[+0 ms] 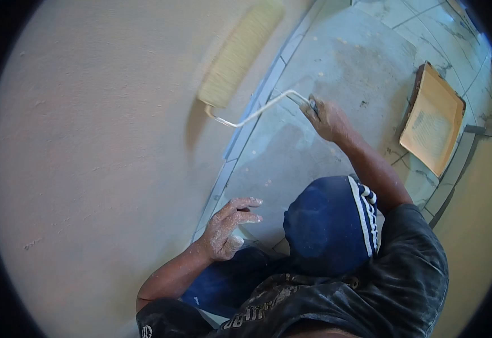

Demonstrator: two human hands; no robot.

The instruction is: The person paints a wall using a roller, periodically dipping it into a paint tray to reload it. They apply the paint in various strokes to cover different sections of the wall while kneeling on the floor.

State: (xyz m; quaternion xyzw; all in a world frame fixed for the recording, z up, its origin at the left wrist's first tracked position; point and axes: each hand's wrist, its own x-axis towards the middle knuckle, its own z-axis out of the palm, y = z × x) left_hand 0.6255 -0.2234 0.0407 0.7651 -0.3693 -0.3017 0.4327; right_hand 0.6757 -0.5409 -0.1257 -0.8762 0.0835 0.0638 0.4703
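My right hand (327,118) is closed around the handle of a paint roller (240,56), and its fingers hide most of that handle. A bent pale wire frame runs from the hand to the long cream roller sleeve. The sleeve lies along the pinkish-beige wall (105,146), at the upper middle of the view, with a shadow beside its lower end. My left hand (229,228) is held near the foot of the wall, fingers apart and nothing in them. White specks of paint or dust cover its fingers.
A paint tray (433,121) coated in cream paint sits on the right side of the floor. Grey sheeting (336,73) covers part of the marbled tiles (409,19). A tiled skirting (277,70) edges the wall. My bent knee (325,225) in blue trousers is below.
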